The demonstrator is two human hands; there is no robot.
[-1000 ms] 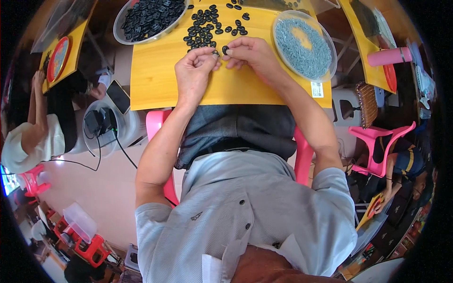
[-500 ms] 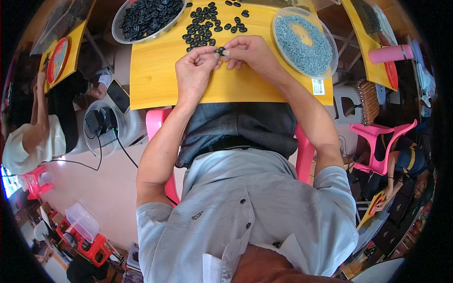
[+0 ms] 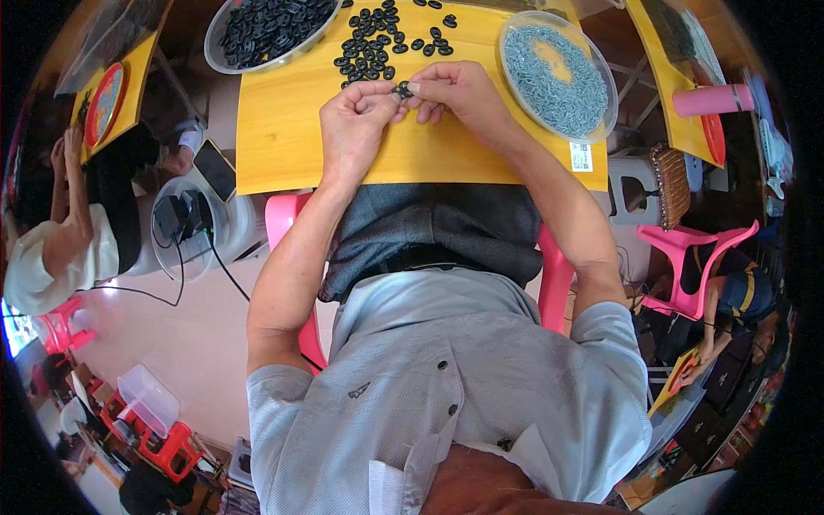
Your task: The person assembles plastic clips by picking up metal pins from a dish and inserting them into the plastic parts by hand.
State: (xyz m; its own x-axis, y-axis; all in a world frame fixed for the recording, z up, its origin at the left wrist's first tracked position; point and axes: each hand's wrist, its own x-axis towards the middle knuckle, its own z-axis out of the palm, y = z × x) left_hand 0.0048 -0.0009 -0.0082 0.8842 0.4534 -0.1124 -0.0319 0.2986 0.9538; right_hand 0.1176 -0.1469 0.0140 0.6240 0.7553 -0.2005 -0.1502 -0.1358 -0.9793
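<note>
Over the yellow table (image 3: pixel 283 154), my left hand (image 3: pixel 356 120) and my right hand (image 3: pixel 455 94) meet at the fingertips. Both pinch one small black oval piece (image 3: pixel 403 89) with holes in it. Just beyond my fingers lies a loose group of similar black oval pieces (image 3: pixel 369 51), with a few more off to the right. To the left stands a clear round tub (image 3: pixel 225 64) heaped with black parts (image 3: pixel 275 30). A second clear tub (image 3: pixel 611 112), on the right, holds many small silvery-blue screws or pins (image 3: pixel 549 99), thinner in the middle.
A white printed label (image 3: pixel 581 157) sticks to the table's near right corner. Left of the table, a phone (image 3: pixel 215 170) and black adapters with cables (image 3: pixel 184 216) rest on a stool. A pink stool (image 3: pixel 687 266) and a pink bottle (image 3: pixel 711 101) are at the right. Other people work on both sides.
My hands stay together on the black piece, with my right fingers shifted slightly. At the left, a co-worker's hands have moved a little away from the red tray.
</note>
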